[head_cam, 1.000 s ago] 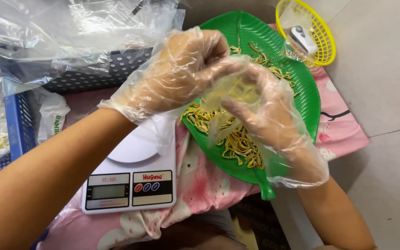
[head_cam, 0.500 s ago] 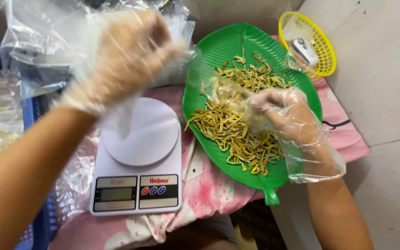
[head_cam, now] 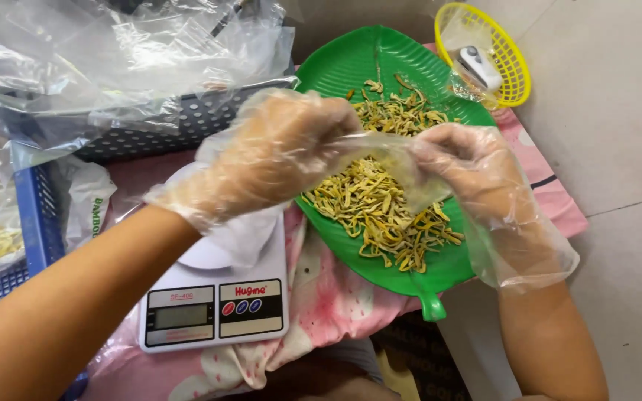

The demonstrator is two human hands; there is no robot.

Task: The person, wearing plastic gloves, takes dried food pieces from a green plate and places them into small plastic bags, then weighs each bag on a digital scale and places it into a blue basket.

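Clear bag [head_cam: 391, 160] between gloved hands hides part of the yellow strips [head_cam: 380, 208].

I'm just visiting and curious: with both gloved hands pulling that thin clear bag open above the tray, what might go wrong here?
The small clear bag is stretched between the left hand and the right hand, so it might tear or slip. Any yellow dried strips that miss it could fall past the green leaf-shaped tray, whose end overhangs the table edge.

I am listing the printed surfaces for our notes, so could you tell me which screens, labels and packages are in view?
Scale: white, bottom centre; grey blank screen, dark label panel with round buttons.
Small clear bag: stretched between left hand and right hand.
White printed packet: left, beside blue crate.
Clear bags: heaped top left.
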